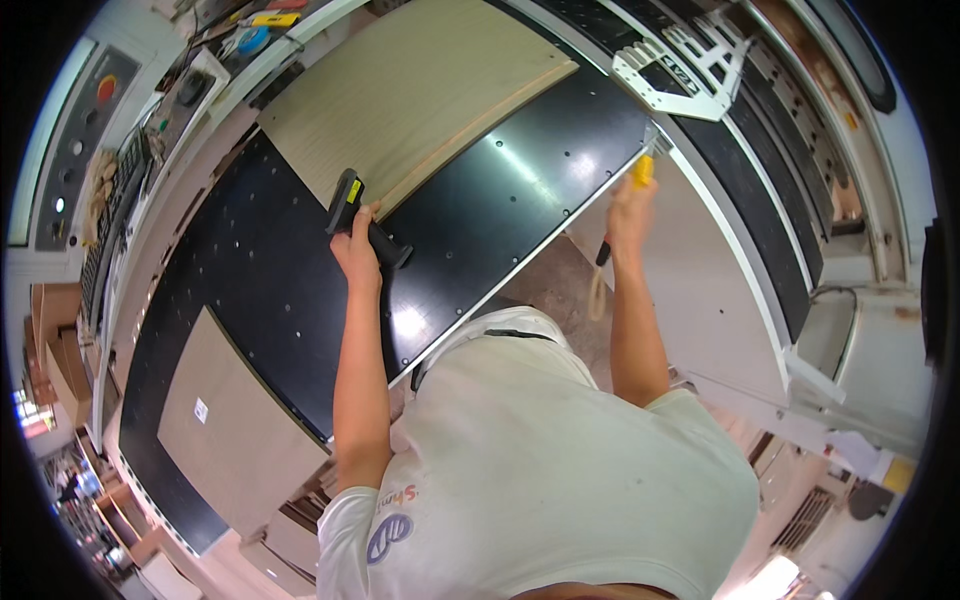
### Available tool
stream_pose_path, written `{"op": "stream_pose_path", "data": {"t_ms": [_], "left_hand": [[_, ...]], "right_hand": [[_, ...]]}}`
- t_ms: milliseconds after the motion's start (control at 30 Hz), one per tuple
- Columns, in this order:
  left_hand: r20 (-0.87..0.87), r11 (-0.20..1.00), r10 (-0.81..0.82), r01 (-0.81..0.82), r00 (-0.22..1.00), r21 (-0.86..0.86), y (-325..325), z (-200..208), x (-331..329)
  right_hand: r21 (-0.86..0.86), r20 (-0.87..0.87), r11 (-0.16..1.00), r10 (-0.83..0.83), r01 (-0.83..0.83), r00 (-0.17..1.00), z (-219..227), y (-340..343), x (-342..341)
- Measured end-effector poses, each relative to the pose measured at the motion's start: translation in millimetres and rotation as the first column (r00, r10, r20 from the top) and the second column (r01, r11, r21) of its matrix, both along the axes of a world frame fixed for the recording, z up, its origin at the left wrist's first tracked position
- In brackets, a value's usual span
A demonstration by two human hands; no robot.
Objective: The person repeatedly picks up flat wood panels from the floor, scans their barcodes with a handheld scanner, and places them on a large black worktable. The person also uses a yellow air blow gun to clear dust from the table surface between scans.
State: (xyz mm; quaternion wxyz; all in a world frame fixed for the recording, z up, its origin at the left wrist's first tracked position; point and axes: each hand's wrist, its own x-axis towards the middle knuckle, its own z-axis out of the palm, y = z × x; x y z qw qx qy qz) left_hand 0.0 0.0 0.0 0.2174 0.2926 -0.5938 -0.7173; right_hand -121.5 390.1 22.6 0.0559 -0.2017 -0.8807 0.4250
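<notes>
A black handheld barcode scanner is in my left hand, whose fingers are wrapped round it. It is over the black table, close to the near corner of a large wood-grain board. My right hand grips what looks like a brush, yellow near its blurred head, with a black handle end and a hanging cord loop. The brush head is at the table's right edge, just below a white slotted metal guard.
A second board with a small white label lies at the table's left end. Black rails run along the right. On the far left are a control panel with a red button, a keyboard and a blue tape roll.
</notes>
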Motion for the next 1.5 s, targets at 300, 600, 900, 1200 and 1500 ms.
{"op": "stream_pose_path", "data": {"t_ms": [300,600,900,1200,1500], "left_hand": [[0.046,0.994,0.103,-0.1,0.994,-0.053,32,12,51],[0.155,0.98,0.198,-0.192,0.968,-0.055,37,20,125],[0.26,0.83,0.554,-0.55,0.791,-0.094,14,72,264],[0.45,0.609,0.637,-0.766,0.626,0.204,21,66,389],[0.163,0.437,0.868,-0.878,0.468,0.194,2,23,404]], "right_hand": [[-0.799,0.207,0.583,0.034,0.148,0.978,-257,37,7],[0.21,-0.517,0.857,0.505,-0.47,0.691,15,-72,-75],[0.539,-0.156,-0.039,0.977,-0.841,-0.145,8,-252,32],[0.532,-0.051,-0.115,0.985,-0.839,-0.166,7,-260,74],[0.524,-0.004,-0.222,0.965,-0.822,-0.264,5,-287,118]]}}
